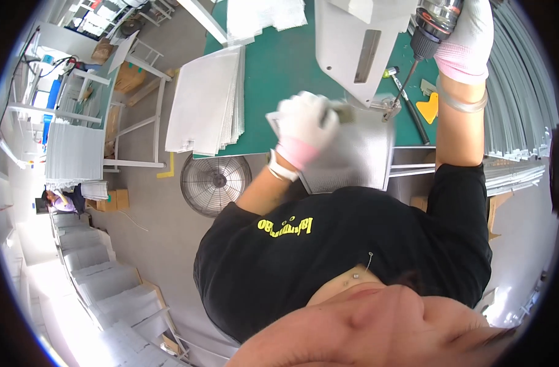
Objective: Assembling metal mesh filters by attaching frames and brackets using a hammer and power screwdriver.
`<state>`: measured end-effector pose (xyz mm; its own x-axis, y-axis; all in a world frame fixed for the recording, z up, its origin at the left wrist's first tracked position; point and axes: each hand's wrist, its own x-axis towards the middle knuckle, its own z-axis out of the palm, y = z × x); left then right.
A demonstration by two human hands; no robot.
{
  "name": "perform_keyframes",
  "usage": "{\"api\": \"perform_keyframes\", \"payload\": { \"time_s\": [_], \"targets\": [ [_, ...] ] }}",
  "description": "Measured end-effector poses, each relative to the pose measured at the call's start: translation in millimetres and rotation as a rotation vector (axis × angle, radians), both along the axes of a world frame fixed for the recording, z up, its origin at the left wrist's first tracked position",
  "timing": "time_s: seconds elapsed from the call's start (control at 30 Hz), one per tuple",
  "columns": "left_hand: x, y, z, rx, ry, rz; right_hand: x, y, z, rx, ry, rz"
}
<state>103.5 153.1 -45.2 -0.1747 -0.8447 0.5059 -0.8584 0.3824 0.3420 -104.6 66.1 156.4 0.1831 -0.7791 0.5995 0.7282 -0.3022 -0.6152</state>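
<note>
My right hand (pixel 473 43), in a white glove with a pink cuff, is wrapped around a power drill (pixel 437 24). The drill's long thin bit (pixel 408 82) slants down to a small metal fitting (pixel 389 110) at the tip of a pale grey slotted machine part (pixel 359 52). My left hand (pixel 307 125), gloved alike and blurred by motion, looks closed. A smeared olive-grey thing (pixel 345 112) shows at its fingers; what it is I cannot make out. Below lies a grey, finely ribbed panel (pixel 350 162) at the table's near edge.
On the green table top (pixel 276 79) lie a stack of white sheets (pixel 206 101), a black-handled hammer (pixel 416 116) and a yellow scraper (pixel 428 109). A floor fan (pixel 217 180) stands before the table. Long grey strips (pixel 518 79) are stacked at right. Another person (pixel 65 200) is far left.
</note>
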Motion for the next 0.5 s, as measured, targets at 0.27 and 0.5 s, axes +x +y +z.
{"api": "perform_keyframes", "payload": {
  "time_s": [0.27, 0.5],
  "targets": [
    [-45.0, 41.1, 25.1, -0.051, 0.013, -0.071, 23.3, 34.7, -14.2, 0.138, 0.003, -0.130],
    [-48.4, 44.4, 27.3, -0.037, 0.061, -0.106, 27.6, 40.9, -28.8, 0.225, -0.003, -0.029]
  ]
}}
